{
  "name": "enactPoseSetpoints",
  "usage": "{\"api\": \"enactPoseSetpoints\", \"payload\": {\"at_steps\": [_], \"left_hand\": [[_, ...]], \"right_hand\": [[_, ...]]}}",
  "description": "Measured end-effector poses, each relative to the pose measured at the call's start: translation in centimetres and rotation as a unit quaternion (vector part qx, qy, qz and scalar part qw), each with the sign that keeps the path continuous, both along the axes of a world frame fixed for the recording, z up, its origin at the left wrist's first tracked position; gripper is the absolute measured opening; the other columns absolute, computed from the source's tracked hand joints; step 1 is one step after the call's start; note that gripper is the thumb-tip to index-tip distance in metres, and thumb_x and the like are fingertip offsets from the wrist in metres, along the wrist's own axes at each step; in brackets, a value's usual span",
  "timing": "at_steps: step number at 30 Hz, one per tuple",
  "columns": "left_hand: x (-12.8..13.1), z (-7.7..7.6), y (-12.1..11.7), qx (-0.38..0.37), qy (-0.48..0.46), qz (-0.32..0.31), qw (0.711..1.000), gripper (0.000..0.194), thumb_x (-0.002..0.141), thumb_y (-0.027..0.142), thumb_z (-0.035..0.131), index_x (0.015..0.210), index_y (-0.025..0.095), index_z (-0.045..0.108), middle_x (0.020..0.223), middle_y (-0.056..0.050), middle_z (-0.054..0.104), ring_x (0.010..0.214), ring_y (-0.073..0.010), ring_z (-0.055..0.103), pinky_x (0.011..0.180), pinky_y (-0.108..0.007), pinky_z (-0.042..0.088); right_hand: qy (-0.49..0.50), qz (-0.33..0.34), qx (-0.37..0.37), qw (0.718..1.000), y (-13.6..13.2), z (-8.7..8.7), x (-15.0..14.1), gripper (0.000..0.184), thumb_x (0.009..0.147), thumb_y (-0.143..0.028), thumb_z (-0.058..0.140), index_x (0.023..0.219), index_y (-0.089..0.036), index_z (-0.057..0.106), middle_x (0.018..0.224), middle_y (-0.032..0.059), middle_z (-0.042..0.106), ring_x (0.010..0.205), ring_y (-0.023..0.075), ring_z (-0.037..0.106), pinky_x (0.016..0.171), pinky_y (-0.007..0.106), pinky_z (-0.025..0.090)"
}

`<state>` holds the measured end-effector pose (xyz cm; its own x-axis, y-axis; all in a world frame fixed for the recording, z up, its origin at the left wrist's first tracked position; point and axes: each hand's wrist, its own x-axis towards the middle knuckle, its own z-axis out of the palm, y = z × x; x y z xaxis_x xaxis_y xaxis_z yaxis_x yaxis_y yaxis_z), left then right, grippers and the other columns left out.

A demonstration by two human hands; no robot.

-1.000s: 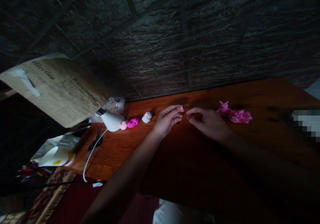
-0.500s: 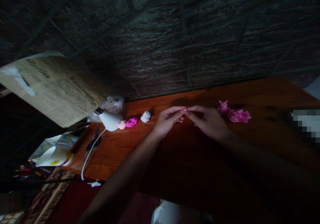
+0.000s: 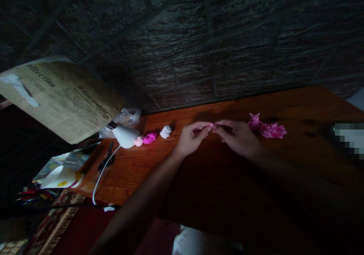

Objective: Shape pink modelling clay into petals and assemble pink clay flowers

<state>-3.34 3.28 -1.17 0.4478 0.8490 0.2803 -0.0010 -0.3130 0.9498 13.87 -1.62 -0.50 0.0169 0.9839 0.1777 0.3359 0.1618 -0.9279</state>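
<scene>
Between my fingertips is a tiny piece of pink modelling clay [image 3: 212, 125], mostly covered by them. My left hand [image 3: 192, 136] pinches it from the left, thumb against forefinger. From the right, my right hand [image 3: 237, 136] pinches the same bit, so the fingertips of both hands meet above the table. Right of my right hand stands a small pink clay animal figure [image 3: 254, 122] with upright ears, beside a ruffled pink clay piece [image 3: 273, 130]. On the left lie a white clay lump [image 3: 165, 132], a bright magenta lump [image 3: 149, 138] and a pale pink lump [image 3: 138, 141].
A lamp with a white base [image 3: 126, 136] and a printed paper-like shade [image 3: 65, 99] stands at left, its cord [image 3: 98, 179] running over the table edge. Scissors [image 3: 107, 158] and a tipped paper cup [image 3: 61, 177] lie nearby. A stone-patterned wall [image 3: 182, 50] rises behind the wooden table [image 3: 307, 107].
My right hand has moved left and its fingertips have closed on the pink clay at my left fingertips. My left thumb has come up against the forefinger.
</scene>
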Motion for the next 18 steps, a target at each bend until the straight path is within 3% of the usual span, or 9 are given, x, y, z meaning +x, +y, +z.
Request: {"api": "enactPoseSetpoints", "payload": {"at_steps": [11,18], "left_hand": [[-0.3,0.17,-0.19,0.039,0.051,0.001,0.998,0.021,0.09,0.034,0.069,0.099,0.017,0.076,0.086,-0.007,0.075,0.065,-0.0111,0.062,0.065,-0.025,0.051],[-0.25,0.2,-0.31,0.084,0.075,0.022,0.993,0.019,0.09,0.032,0.067,0.101,0.018,0.076,0.075,-0.003,0.071,0.064,-0.0112,0.061,0.063,-0.024,0.047]], "right_hand": [[-0.006,0.011,0.007,1.0,-0.21,0.24,-0.21,0.023,0.091,-0.031,0.056,0.094,-0.018,0.075,0.078,0.0051,0.076,0.055,0.0153,0.065,0.057,0.028,0.05],[0.008,0.008,0.007,1.0,-0.15,0.31,-0.03,0.027,0.091,-0.04,0.06,0.095,-0.019,0.077,0.082,0.0051,0.078,0.053,0.0143,0.064,0.056,0.027,0.049]]}}
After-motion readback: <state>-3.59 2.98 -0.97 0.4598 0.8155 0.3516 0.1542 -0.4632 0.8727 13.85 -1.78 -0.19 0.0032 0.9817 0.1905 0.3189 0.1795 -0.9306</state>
